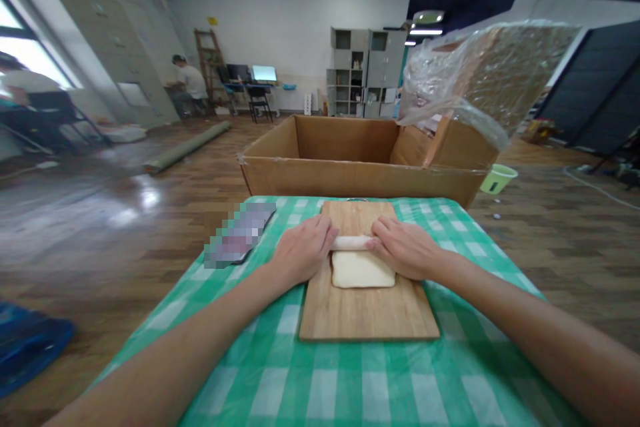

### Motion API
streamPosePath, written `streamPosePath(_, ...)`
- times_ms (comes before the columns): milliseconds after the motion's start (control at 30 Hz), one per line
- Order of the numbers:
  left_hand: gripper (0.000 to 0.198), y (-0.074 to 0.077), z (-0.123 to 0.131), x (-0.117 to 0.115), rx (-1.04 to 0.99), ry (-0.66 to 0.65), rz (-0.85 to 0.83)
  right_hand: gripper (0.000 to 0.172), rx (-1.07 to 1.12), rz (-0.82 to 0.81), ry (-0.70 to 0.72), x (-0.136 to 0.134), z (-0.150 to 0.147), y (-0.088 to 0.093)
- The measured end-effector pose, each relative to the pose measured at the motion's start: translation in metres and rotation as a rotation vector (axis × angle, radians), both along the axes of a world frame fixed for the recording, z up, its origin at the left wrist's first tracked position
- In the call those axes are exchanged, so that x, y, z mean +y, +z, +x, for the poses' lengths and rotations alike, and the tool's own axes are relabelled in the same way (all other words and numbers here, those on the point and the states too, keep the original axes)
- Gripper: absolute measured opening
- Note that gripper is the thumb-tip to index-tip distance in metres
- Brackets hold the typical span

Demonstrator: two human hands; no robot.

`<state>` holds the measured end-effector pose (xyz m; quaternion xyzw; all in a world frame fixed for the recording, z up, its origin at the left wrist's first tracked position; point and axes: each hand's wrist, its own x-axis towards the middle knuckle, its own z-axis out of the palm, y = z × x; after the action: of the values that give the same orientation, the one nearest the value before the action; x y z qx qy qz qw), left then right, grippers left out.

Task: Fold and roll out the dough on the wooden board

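Your left hand (303, 250) and right hand (407, 248) lie palm down on the dough (363, 269), fingers bent around the two ends of its rolled far edge and holding it. The dough sits mid-board (367, 313) on the tabletop (320, 380). Only that far edge is rolled up; the larger near part lies flat. Your fingertips are hidden by the roll, and the thing left of the board is blurred out. You cannot see inside the box (360, 177).
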<state>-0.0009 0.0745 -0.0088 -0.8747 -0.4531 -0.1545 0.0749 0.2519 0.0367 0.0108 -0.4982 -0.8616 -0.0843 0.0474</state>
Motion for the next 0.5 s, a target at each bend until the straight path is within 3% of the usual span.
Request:
streamPosePath(167, 0.042, 0.001, 0.003, 0.010, 0.061, 0.047, -0.076, 0.050, -0.044, -0.104, -0.097, 0.017, -0.005, 0.004)
streamPosePath(500, 0.041, -0.004, 0.006, 0.033, 0.133, 0.034, -0.081, 0.062, -0.050, -0.100, -0.090, 0.028, -0.005, 0.000)
